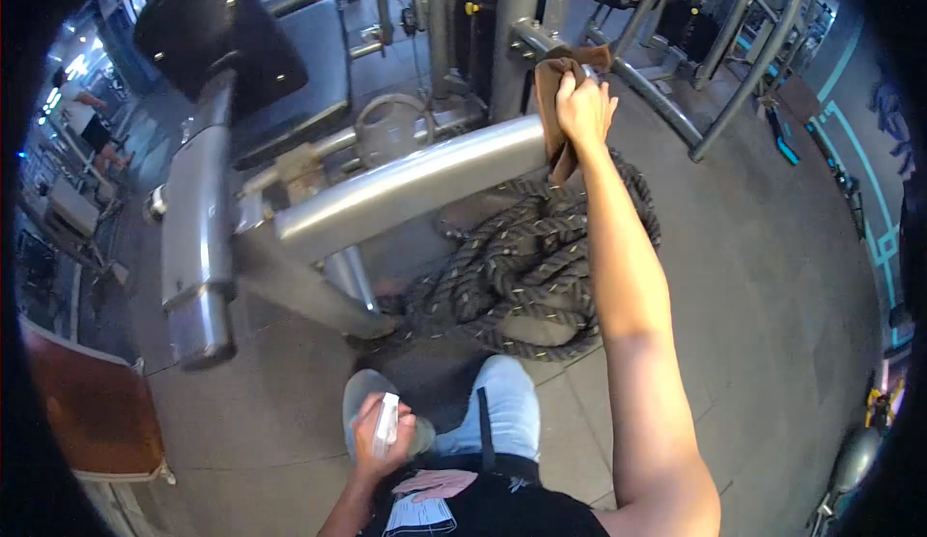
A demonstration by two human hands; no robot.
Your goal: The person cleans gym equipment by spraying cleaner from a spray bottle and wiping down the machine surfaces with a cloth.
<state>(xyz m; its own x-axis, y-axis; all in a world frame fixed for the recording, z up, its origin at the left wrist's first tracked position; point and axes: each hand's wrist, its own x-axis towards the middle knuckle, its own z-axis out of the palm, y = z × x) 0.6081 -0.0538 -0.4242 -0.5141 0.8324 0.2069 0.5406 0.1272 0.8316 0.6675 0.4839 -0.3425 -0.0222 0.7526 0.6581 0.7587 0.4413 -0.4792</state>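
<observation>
My right hand (583, 112) reaches far forward, its fingers closed on a brown cloth (552, 102). The cloth lies against the far end of a silver metal beam (415, 184) on a gym machine and hangs down over its side. Close to my body, my left hand (377, 438) is wrapped round a spray bottle with a white head (386, 419). Most of the bottle's body is hidden by the hand. A black padded seat (222, 40) of the machine stands at the upper left.
A thick black battle rope (521, 267) lies coiled on the floor under the beam. An upright silver post (198, 238) stands left of it. More gym machines (715, 44) are at the back right. A person (82, 117) is at the far left, near a brown panel (92, 407).
</observation>
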